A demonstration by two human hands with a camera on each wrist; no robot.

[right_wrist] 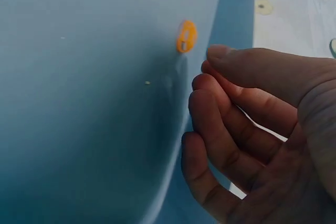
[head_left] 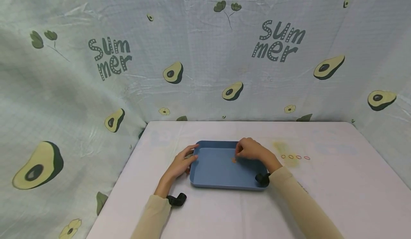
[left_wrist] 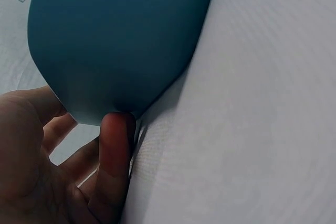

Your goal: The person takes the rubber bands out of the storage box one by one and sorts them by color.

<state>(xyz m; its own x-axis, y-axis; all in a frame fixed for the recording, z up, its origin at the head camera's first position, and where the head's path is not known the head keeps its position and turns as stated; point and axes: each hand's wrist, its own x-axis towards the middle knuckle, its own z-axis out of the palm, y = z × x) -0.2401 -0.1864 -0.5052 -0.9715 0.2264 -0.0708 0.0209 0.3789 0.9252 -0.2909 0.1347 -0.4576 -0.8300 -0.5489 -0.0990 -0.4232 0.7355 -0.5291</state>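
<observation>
A shallow blue tray (head_left: 213, 167) lies on the white-covered table. At its left side my left hand (head_left: 180, 163) grips the wall, fingertips on the rim; in the left wrist view, a finger (left_wrist: 116, 145) presses low against the outside. Over the tray's right half hovers my right hand (head_left: 252, 149), fingers bent and thumb close to the index fingertip, with nothing seen between them. Just off those fingertips (right_wrist: 218, 53) is a small orange oval piece (right_wrist: 186, 36) with a slot in its middle, lying on the tray floor.
A row of several red ovals (head_left: 294, 157) marks the tablecloth (head_left: 324, 185) right of the tray, beside a yellowish patch (head_left: 282, 147). Behind and at the sides hangs a pale curtain (head_left: 199, 46) printed with avocados. Each wrist carries a black camera (head_left: 177, 199).
</observation>
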